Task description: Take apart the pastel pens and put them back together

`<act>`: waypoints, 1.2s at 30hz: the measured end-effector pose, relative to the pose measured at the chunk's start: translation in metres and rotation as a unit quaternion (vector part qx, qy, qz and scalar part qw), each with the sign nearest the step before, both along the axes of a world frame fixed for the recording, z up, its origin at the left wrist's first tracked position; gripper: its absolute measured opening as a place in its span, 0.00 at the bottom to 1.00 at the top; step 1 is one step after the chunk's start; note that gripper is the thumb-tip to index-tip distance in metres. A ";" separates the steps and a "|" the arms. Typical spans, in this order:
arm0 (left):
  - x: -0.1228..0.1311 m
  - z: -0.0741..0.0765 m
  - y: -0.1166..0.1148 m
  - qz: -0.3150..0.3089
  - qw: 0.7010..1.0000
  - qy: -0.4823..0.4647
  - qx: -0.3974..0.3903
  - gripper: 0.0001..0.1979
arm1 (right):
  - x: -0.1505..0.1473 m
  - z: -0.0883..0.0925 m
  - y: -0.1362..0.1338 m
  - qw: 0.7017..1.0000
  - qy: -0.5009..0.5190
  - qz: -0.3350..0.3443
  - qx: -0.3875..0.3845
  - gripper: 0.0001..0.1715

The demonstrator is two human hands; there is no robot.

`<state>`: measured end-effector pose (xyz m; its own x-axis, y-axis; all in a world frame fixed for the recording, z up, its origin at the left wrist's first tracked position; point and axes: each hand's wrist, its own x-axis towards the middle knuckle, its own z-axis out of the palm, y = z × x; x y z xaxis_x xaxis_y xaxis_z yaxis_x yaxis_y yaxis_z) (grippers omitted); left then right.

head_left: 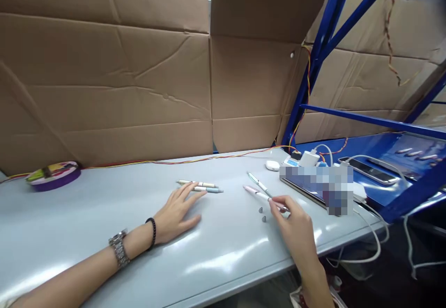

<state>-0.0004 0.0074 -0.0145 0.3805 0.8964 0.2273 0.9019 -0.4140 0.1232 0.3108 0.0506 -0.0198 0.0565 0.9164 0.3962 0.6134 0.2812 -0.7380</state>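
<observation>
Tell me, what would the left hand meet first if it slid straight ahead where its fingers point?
The left hand would probably meet the blue pen first, then the cream pen; the hand overlaps both here, so contact is unclear.

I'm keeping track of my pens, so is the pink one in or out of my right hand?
In: your right hand pinches the pink pen near one end, most of it jutting out.

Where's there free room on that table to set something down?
The widest bare patch of table lies between the purple-sided round object and the left forearm. A smaller one lies between the left hand and two grey pieces. It's crowded at right: the right hand holds the pink-and-white pen beside the green pen, near the white case and charger.
</observation>
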 end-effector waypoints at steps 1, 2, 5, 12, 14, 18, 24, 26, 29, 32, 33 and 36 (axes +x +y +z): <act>-0.002 -0.002 0.001 0.010 1.000 -0.002 -0.011 0.27 | -0.002 -0.001 0.001 0.999 -0.054 -0.007 -0.002 0.11; -0.003 -0.003 0.002 0.018 1.000 -0.004 -0.019 0.28 | -0.003 -0.001 0.002 0.995 -0.098 -0.012 -0.007 0.12; -0.002 -0.005 0.000 0.034 0.999 -0.018 -0.019 0.28 | -0.004 -0.003 0.001 0.989 -0.148 0.007 -0.020 0.13; 0.008 0.005 -0.007 0.048 0.998 -0.038 0.006 0.15 | -0.005 -0.006 -0.016 0.991 -0.119 0.067 0.004 0.12; 0.011 0.008 -0.008 0.044 0.999 -0.030 -0.002 0.11 | -0.007 -0.007 -0.022 0.990 -0.118 0.073 -0.009 0.08; 0.016 0.011 -0.010 0.032 0.999 -0.023 -0.004 0.12 | -0.010 -0.001 -0.033 0.988 -0.097 0.108 -0.052 0.07; 0.021 0.009 -0.020 -0.009 0.998 -0.060 -0.013 0.14 | -0.034 0.010 -0.051 0.978 0.072 0.196 -0.015 0.09; 0.024 0.008 -0.026 -0.041 0.996 -0.075 -0.015 0.16 | -0.044 0.009 -0.055 0.969 0.120 0.215 -0.010 0.09; 0.030 0.008 -0.033 -0.085 0.994 -0.073 0.001 0.19 | -0.053 0.007 -0.057 0.958 0.158 0.239 -0.019 0.08; 0.032 0.007 -0.036 -0.099 0.992 -0.072 0.016 0.19 | -0.053 0.006 -0.057 0.950 0.166 0.263 -0.029 0.07; 0.032 0.007 -0.036 -0.099 0.992 -0.072 0.019 0.18 | -0.052 0.007 -0.057 0.949 0.169 0.265 -0.028 0.06; 0.032 0.007 -0.036 -0.099 0.992 -0.076 0.027 0.18 | -0.051 0.008 -0.057 0.949 0.180 0.257 -0.020 0.06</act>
<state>0.0314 -0.0283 -0.0077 0.5055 0.7925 0.3411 0.7748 -0.5909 0.2248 0.2602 -0.0064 -0.0118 -0.2774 0.8737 0.3997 0.1093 0.4420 -0.8903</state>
